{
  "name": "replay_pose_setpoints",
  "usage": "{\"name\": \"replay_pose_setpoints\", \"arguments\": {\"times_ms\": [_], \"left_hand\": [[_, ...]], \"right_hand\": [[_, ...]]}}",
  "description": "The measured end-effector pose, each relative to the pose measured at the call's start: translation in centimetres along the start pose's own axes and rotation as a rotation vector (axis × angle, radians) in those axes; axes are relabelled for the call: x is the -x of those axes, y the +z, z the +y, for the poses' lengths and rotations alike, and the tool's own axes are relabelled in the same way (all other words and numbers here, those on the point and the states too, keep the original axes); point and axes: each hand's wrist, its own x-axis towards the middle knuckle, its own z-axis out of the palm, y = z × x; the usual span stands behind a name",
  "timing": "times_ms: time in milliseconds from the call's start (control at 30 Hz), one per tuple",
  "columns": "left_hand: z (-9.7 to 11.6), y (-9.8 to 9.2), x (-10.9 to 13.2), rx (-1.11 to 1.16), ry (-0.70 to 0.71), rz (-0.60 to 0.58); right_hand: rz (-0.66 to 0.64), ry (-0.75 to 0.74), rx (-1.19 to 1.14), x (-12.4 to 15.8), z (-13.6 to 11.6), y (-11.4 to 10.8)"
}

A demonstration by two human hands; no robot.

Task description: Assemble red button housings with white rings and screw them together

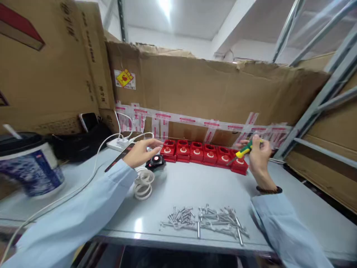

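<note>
My right hand is wrapped around a screwdriver with a yellow and green handle. Its shaft points down and left in front of the right end of a row of red plastic housings, each with a round opening on top and a pale ring on its front. Whether the tip touches one, I cannot tell. At the row's left end, my left hand has its fingers stretched toward the first housing, holding nothing visible. A small black part with a red-lit centre sits below those fingers, beside several white rings.
Loose screws and bolts lie near the table's front edge. On the left are a patterned cup, a black bag, a phone, a white power strip and trailing cables. Cardboard walls the back; metal shelving stands right.
</note>
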Motion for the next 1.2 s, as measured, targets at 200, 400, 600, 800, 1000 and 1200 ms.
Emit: {"name": "replay_pose_setpoints", "arguments": {"times_ms": [200, 400, 600, 800, 1000, 1200], "left_hand": [[-1.6, 1.3, 0.0, -0.021, -0.030, 0.040], [-2.2, 1.8, 0.4, -0.052, -0.014, 0.068], [-2.1, 1.8, 0.5, -0.069, -0.011, 0.066], [-2.4, 1.9, 0.6, -0.084, 0.004, 0.063], [-2.4, 2.0, 0.6, -0.094, 0.014, 0.062], [-2.4, 2.0, 0.7, -0.089, 0.004, 0.042]], "right_hand": [[0.025, -0.154, 0.741, -1.5, 2.4, -2.2], [-0.310, 0.115, 1.304, -1.5, 6.0, -4.4], [-0.444, 0.181, 1.361, -1.3, 6.7, -4.9], [-0.466, 0.224, 1.391, -1.3, 6.9, -5.0], [-0.444, 0.255, 1.439, -1.2, 6.5, -5.0], [-0.430, 0.251, 1.402, -1.0, 6.1, -5.3]]}}
